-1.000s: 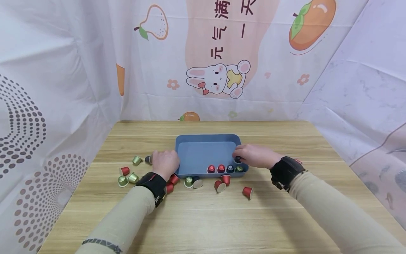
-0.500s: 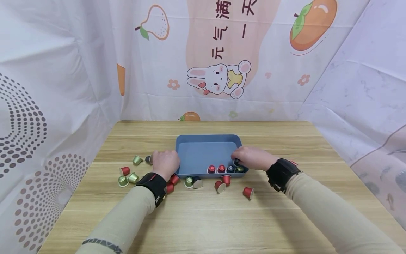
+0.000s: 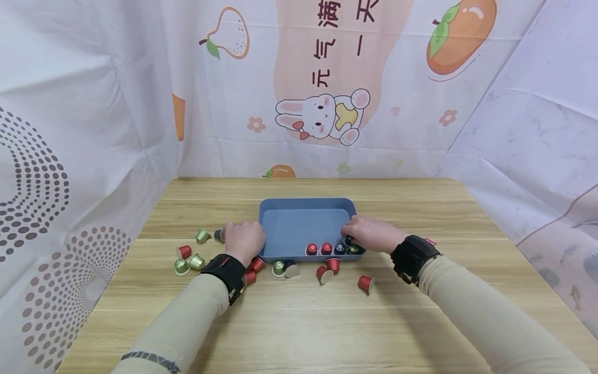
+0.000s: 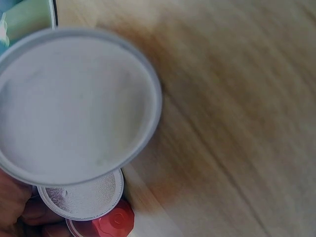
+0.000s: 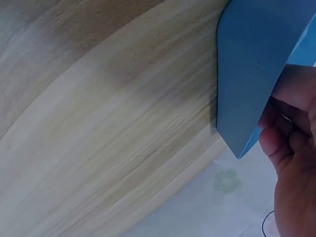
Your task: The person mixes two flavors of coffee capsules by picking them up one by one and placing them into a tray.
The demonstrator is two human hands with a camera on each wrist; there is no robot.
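In the head view my right hand [image 3: 371, 232] reaches over the right end of the blue tray [image 3: 306, 199] and pinches a dark coffee capsule [image 3: 348, 240] inside it. The right wrist view has its fingers [image 5: 296, 86] behind the tray wall. Two red capsules [image 3: 319, 249], a dark blue one [image 3: 339, 249] and a green one [image 3: 353, 249] line the tray's front side. My left hand [image 3: 244, 241] is low beside the tray's left end, fingers hidden from above; I cannot tell whether it holds anything. In the left wrist view, pale capsule lids [image 4: 74, 106] are close to its fingers [image 4: 11, 200].
Left of the left hand lie a dark capsule [image 3: 218, 235], green capsules [image 3: 202, 236] and a red one [image 3: 184, 252]. More red capsules [image 3: 257, 264] surround the left wrist. Before the tray are a green capsule [image 3: 277, 268] and several others, with one red capsule [image 3: 366, 283] further right.
My right hand has shifted slightly left and toward the tray's front with the dark capsule. The left hand stays in place beside the tray.
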